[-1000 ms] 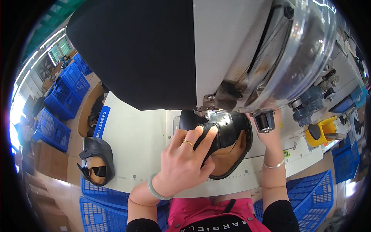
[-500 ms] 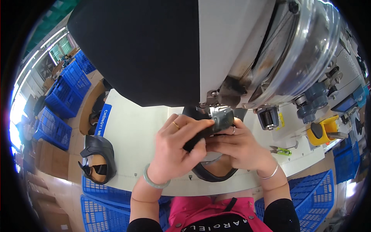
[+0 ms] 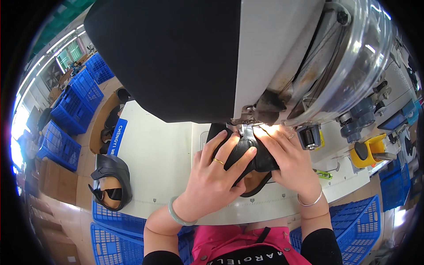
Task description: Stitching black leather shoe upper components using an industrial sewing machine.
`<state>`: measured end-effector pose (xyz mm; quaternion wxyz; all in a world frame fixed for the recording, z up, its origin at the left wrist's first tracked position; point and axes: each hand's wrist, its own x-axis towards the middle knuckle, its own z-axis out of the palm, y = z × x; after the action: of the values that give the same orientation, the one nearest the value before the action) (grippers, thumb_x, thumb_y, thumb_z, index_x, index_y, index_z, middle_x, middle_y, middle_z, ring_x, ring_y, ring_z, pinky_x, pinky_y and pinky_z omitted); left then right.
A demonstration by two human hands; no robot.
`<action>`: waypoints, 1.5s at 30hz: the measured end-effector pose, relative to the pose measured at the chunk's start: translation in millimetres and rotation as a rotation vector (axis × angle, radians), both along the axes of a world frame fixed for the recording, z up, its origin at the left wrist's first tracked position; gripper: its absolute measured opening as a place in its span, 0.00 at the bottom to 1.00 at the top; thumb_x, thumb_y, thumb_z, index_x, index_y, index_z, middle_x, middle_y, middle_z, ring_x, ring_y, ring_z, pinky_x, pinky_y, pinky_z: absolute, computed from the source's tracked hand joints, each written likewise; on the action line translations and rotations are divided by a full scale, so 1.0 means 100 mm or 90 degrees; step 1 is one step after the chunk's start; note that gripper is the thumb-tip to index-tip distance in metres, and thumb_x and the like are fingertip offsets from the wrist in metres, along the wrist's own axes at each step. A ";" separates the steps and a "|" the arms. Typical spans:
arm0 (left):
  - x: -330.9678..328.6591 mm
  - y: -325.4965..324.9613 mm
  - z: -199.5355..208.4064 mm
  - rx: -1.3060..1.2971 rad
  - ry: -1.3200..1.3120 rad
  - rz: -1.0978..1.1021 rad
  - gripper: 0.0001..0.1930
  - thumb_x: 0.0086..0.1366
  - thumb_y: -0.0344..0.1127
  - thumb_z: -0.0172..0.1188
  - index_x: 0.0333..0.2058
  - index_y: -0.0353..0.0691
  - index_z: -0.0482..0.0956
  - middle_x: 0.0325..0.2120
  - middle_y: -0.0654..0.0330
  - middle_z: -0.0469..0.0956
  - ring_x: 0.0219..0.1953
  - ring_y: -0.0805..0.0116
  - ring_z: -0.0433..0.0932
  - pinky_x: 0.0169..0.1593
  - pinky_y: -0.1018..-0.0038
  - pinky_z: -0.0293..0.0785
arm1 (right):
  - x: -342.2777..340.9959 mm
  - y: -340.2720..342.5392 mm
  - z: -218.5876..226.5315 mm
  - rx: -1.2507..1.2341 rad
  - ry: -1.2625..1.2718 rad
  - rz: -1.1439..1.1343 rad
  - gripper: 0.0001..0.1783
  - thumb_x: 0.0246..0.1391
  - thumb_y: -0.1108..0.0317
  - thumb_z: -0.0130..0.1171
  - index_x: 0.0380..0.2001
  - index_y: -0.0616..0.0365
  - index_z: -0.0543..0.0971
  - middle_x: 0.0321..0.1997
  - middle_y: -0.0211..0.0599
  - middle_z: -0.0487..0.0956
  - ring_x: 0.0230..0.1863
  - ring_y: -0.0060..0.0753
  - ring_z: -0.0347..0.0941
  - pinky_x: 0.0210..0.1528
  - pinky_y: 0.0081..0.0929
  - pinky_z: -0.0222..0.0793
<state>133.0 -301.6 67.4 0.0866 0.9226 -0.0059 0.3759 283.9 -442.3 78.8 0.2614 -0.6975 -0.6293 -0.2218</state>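
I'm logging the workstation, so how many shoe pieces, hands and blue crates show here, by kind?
Black shoe pieces: 2, one at the needle, one at the table's left edge
Hands: 2, left hand, right hand
Blue crates: at least 5, e.g.; further ones blur together
Total: at least 9

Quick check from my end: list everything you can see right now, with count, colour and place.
sewing machine: one, white and black, over the table
table: one, white, centre
shoe upper: one, black, under the needle, held by both hands
finished uppers: a pile, black and tan, left table edge
crates: several, blue, left floor; more at the lower edge
yellow holder: one, right
left hand: gold ring, green bangle, on the upper
right hand: silver bracelet, on the upper
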 end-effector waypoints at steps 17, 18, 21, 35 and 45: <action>0.06 0.12 0.00 0.009 -0.006 -0.011 0.28 0.40 0.29 0.63 0.47 0.49 0.80 0.49 0.53 0.71 0.56 0.47 0.70 0.42 0.61 0.71 | 0.11 0.10 -0.09 0.047 0.001 0.001 0.31 0.21 0.80 0.61 0.41 0.57 0.77 0.43 0.45 0.76 0.43 0.52 0.72 0.46 0.43 0.71; 0.06 0.12 0.00 0.012 -0.004 -0.008 0.28 0.41 0.30 0.62 0.47 0.49 0.81 0.49 0.52 0.71 0.56 0.47 0.70 0.42 0.61 0.70 | 0.11 0.10 -0.08 0.040 0.005 0.000 0.32 0.21 0.79 0.61 0.41 0.58 0.77 0.43 0.45 0.77 0.43 0.52 0.72 0.45 0.43 0.71; 0.08 0.09 -0.02 0.023 -0.011 0.010 0.26 0.43 0.31 0.62 0.47 0.49 0.81 0.50 0.52 0.71 0.56 0.48 0.70 0.42 0.61 0.70 | 0.12 0.11 -0.09 0.045 0.011 -0.007 0.32 0.21 0.79 0.61 0.41 0.58 0.77 0.43 0.45 0.77 0.43 0.52 0.72 0.45 0.42 0.71; 0.08 0.01 -0.09 -0.020 -0.024 0.016 0.27 0.44 0.29 0.59 0.48 0.45 0.80 0.54 0.45 0.69 0.58 0.42 0.68 0.52 0.53 0.68 | 0.38 -0.25 -0.57 0.300 0.790 0.149 0.38 0.49 0.68 0.52 0.65 0.67 0.62 0.67 0.45 0.64 0.69 0.38 0.57 0.70 0.41 0.51; -0.33 -0.34 -0.61 -0.823 -0.140 -0.209 0.40 0.49 0.28 0.73 0.60 0.33 0.61 0.62 0.46 0.56 0.64 0.55 0.61 0.59 0.64 0.67 | -0.29 -0.48 -0.77 0.148 1.074 0.267 0.17 0.41 0.77 0.72 0.39 0.66 0.82 0.41 0.36 0.83 0.43 0.27 0.78 0.47 0.24 0.73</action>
<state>99.7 -335.1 6.4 0.6758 0.6288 0.0714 0.3779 254.7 -490.0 1.5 0.7442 -0.4680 -0.3147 0.3578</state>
